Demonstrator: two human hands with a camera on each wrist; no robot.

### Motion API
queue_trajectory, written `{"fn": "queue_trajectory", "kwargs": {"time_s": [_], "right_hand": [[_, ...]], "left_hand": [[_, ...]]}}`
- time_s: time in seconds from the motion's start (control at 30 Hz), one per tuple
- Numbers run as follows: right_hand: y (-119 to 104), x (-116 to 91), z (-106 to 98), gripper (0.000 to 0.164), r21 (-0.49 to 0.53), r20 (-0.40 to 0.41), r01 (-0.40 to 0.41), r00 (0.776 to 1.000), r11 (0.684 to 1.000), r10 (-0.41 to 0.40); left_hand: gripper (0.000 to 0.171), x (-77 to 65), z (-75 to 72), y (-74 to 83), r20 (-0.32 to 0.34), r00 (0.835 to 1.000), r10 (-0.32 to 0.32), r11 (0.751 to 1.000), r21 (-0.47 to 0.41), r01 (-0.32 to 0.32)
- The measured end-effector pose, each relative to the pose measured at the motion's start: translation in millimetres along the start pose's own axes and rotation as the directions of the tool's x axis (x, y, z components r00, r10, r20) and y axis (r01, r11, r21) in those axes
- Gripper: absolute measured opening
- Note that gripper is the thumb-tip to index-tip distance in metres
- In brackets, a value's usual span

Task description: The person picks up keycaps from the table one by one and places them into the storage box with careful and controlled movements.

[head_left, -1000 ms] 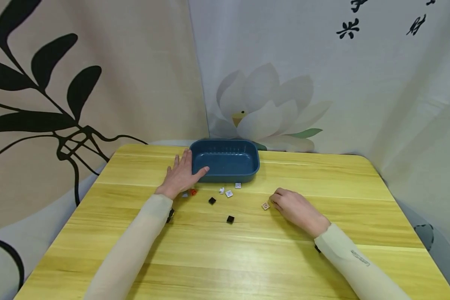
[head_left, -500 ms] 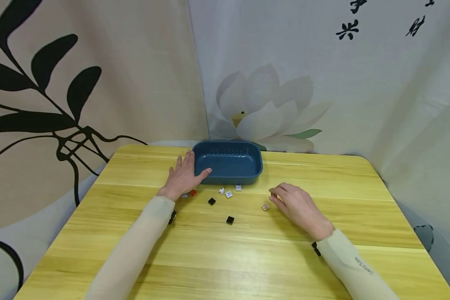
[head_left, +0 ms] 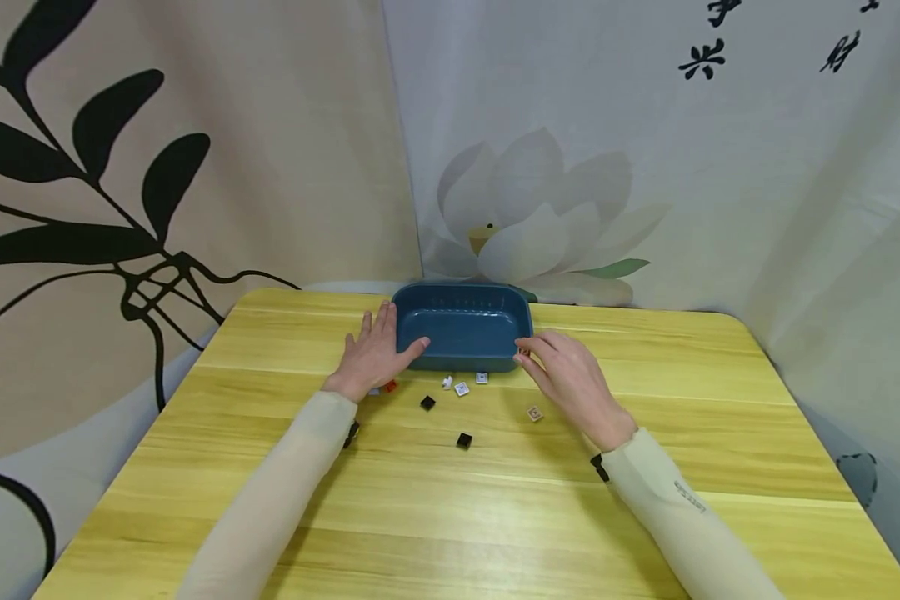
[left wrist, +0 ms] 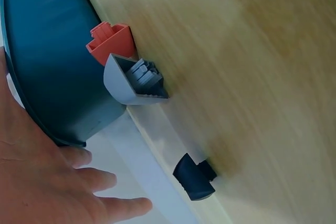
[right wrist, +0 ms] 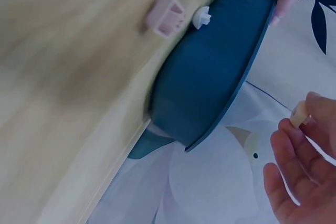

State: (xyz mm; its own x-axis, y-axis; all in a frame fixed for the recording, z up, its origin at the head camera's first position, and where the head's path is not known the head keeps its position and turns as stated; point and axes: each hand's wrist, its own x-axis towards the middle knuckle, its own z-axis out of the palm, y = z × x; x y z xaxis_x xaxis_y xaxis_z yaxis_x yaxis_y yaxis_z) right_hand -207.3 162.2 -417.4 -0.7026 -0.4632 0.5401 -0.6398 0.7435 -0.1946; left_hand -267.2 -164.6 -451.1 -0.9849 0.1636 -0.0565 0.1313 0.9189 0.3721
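Note:
A dark blue plastic basin (head_left: pixel 457 364) stands near the far edge of the table. My left hand (head_left: pixel 375 354) lies with spread, straight fingers against its left side, thumb over the front rim. At the basin's right front corner, my right hand (head_left: pixel 570 375) pinches a pale beige keycap (right wrist: pixel 300 114) between thumb and forefinger. Below that hand a beige keycap (head_left: pixel 535 413) lies on the table. White keycaps (head_left: pixel 461 389) sit just in front of the basin, with black keycaps (head_left: pixel 427 402) nearer. Beside my left wrist are a red keycap (left wrist: pixel 113 41) and a grey keycap (left wrist: pixel 131 82).
The wooden table (head_left: pixel 420 517) runs out on both sides and toward me. Right behind the basin hangs a pale curtain (head_left: pixel 307 167) printed with leaves and a lotus. Another black keycap (head_left: pixel 464 441) lies closest to me.
My right hand has lifted from the table at the right with the keycap and moved left to the basin's corner. The basin and my left hand have shifted slightly right in view.

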Motion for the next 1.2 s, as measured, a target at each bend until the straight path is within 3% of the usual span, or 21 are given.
{"fn": "queue_trajectory", "kwargs": {"time_s": [0.53, 1.2], "right_hand": [[4.3, 48.5, 31.1, 0.026, -0.052, 0.110, -0.111, 0.987, 0.992, 0.116], [11.3, 70.9, 58.5, 0.021, -0.092, 0.240, -0.175, 0.952, 0.980, 0.193]], "left_hand": [[0.109, 0.2, -0.3, 0.0, -0.001, 1.000, -0.006, 1.000, -0.004, 0.006], [0.107, 0.8, -0.4, -0.1, -0.001, 1.000, -0.018, 1.000, 0.005, 0.018]]}}
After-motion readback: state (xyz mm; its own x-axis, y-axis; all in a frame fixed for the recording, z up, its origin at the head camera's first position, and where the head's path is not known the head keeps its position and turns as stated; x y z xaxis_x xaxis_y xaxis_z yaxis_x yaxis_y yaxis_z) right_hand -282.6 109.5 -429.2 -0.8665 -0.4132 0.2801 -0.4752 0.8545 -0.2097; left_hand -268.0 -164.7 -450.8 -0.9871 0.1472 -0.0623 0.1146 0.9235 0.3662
